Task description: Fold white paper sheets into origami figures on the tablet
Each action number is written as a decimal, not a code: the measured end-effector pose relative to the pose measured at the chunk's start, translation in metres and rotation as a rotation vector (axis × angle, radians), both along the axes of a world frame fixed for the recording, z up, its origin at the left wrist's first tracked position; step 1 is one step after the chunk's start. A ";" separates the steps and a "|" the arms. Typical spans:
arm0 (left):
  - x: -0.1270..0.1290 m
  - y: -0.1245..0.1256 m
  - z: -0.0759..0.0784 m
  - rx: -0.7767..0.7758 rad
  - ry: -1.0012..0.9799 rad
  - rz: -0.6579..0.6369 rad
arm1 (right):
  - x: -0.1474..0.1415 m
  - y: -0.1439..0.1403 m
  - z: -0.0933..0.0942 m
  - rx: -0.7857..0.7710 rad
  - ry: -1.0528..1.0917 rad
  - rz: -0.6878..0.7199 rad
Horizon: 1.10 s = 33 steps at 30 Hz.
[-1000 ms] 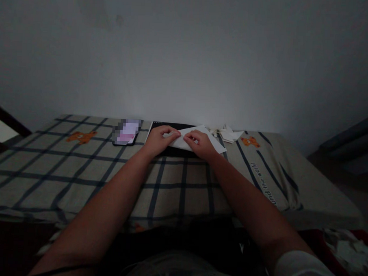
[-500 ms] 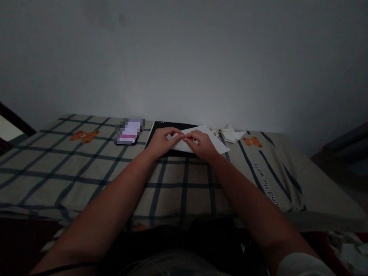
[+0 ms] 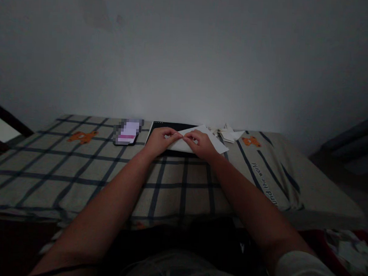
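On dark board (image 3: 160,126), far centre: left hand (image 3: 160,140) and right hand (image 3: 202,143) pinch white paper (image 3: 188,143), fingertips pressing its fold.

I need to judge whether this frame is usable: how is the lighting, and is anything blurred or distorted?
Head view: dim and underexposed, with forearms and lap near black; the white paper under the left hand and right hand is brightest; the phone screen is pixelated; wide-angle lens bends the checked bedsheet lines; otherwise fairly sharp.
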State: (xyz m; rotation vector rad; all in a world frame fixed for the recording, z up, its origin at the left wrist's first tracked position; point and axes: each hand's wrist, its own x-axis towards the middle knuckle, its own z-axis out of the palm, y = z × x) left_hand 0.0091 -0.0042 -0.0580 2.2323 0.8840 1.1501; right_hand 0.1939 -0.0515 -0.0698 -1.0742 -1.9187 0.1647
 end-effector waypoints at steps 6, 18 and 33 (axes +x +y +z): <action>0.000 0.001 -0.001 0.056 0.037 0.003 | 0.001 0.000 0.000 0.008 -0.006 0.019; 0.002 0.002 -0.003 0.140 -0.044 0.104 | 0.002 0.004 -0.002 -0.053 -0.025 0.008; 0.001 0.008 -0.004 0.047 -0.180 0.167 | 0.003 0.003 -0.002 -0.084 0.091 -0.096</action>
